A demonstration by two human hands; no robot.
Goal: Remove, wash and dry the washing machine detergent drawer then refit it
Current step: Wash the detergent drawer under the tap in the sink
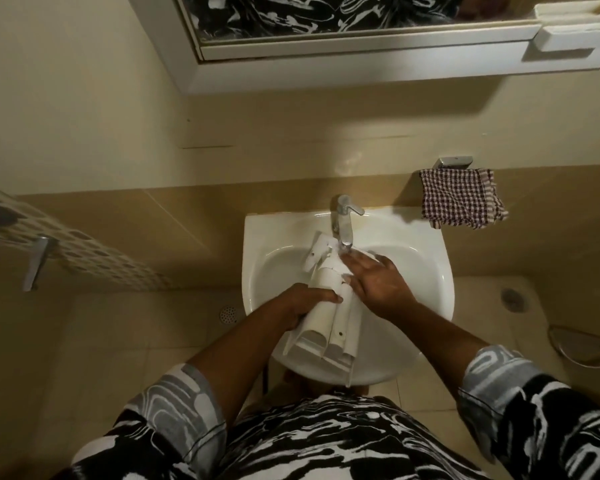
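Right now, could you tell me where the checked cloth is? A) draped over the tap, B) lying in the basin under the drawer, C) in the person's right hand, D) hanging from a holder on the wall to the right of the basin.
D: the checked cloth hangs from a metal holder on the wall, right of the basin, while both hands are on the white detergent drawer under the tap.

Detergent drawer (pixel 326 306) lay lengthwise over the white basin (pixel 426 268), its far end under the tap (pixel 343 220). The left hand (pixel 302 303) gripped the drawer's near left side; the right hand (pixel 374 282) lay flat, fingers spread, on its upper right. A checked cloth (pixel 461 199) hung on the wall right of the tap.
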